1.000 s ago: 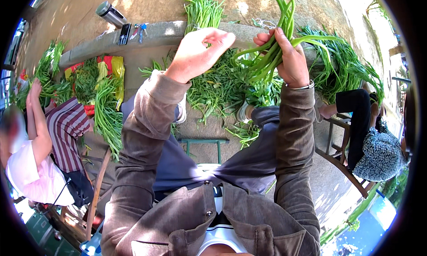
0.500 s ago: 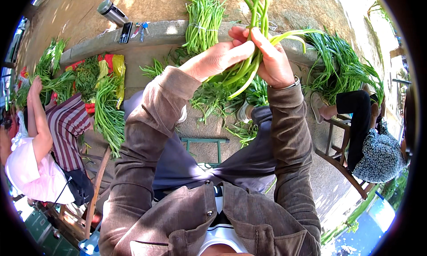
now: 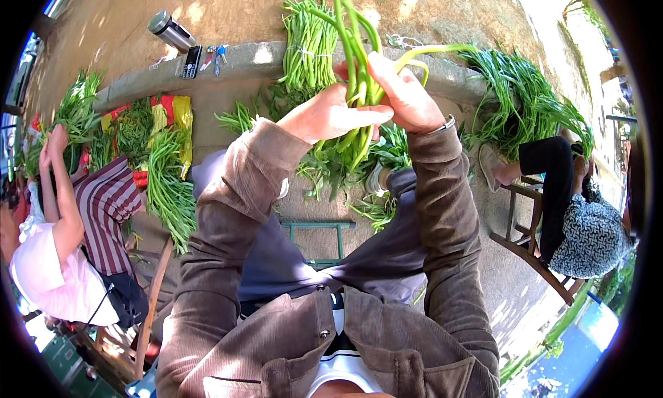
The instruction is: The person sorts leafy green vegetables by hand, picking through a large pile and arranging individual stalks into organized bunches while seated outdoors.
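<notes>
Already one tied bundle [image 3: 308,56] lies beyond the fingers [image 3: 373,114] — left hand [image 3: 330,115] and right hand [image 3: 409,99] both closed round unbound stems [image 3: 358,59] — with loose greens [image 3: 395,145] below them.

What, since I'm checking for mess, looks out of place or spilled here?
Loose greens lie strewn on the ground by the right shoe, unlike the tied bundle ahead. One pale stem juts sideways from the bunch between the left hand and right hand.
</notes>
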`<state>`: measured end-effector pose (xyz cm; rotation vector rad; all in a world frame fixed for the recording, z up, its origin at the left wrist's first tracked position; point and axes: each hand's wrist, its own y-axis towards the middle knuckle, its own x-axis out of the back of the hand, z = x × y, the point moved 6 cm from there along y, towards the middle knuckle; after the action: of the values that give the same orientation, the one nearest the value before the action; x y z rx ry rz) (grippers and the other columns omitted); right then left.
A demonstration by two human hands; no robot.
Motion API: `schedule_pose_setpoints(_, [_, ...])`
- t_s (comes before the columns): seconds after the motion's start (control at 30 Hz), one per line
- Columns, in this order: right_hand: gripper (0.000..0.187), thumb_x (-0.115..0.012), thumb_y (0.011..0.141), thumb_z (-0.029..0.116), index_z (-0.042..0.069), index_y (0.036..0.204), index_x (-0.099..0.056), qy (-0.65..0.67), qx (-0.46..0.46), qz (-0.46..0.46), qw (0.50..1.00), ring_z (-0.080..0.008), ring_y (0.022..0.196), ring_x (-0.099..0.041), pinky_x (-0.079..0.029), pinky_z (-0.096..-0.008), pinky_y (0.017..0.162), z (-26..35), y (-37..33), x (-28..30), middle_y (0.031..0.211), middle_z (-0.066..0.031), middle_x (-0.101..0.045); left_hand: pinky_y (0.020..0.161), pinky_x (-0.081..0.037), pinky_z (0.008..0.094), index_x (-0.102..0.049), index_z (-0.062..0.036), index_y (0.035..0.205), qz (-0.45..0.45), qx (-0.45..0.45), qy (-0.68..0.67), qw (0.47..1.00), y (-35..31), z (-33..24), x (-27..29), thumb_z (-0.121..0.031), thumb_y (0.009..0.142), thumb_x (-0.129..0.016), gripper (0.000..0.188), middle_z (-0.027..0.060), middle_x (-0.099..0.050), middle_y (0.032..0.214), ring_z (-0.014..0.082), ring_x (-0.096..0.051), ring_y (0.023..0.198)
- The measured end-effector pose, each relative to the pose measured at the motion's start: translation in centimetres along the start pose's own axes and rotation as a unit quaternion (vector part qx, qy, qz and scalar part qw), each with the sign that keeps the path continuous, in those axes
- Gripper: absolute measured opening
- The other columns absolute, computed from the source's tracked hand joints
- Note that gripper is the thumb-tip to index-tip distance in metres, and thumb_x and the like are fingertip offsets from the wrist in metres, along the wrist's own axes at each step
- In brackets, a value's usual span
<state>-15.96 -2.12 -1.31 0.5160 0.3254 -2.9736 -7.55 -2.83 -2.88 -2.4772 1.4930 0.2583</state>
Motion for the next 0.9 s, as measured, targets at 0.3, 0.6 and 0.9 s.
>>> schedule_pose_setpoints(0.3, [0.028,-0.054,0.089,0.024,-0.001,0.104,-0.055,0.039,0.019,-0.069,0.997,-0.0114,0.066,-0.056,-0.047,-0.0254,0.06,-0.6,0.4,0.5,0.084,-0.0042,-0.058,0.06,-0.045,0.0244,-0.057,-0.0009,0.097,-0.134,-0.047,-0.012,0.99,-0.9,-2.9,3.3,-0.022,0.086,-0.053,0.024,0.0035,-0.059,0.07,0.0104,-0.057,0.065])
schedule_pose_setpoints(0.6, [0.026,-0.054,0.089,0.027,0.002,0.095,-0.058,0.003,0.011,-0.08,0.997,-0.0129,0.066,-0.059,-0.047,-0.0262,0.064,-0.8,0.9,1.2,0.082,-0.005,-0.061,0.058,-0.046,0.027,-0.056,-0.0001,0.091,-0.109,-0.024,-0.007,0.994,-0.8,-2.9,3.1,-0.018,0.083,-0.055,0.02,0.006,-0.059,0.068,0.0136,-0.058,0.064])
schedule_pose_setpoints(0.9, [0.094,-0.081,0.06,0.034,-0.004,0.13,-0.031,-0.172,-0.011,0.126,0.977,-0.022,0.114,-0.046,-0.034,-0.032,0.099,-2.9,0.7,-3.1,0.123,-0.0157,-0.048,0.07,-0.048,0.0356,-0.05,-0.0055,0.084,-0.238,-0.081,-0.445,0.859,-1.8,-1.1,9.5,-0.021,0.085,-0.058,0.017,0.0056,-0.053,0.07,0.0207,-0.054,0.069])
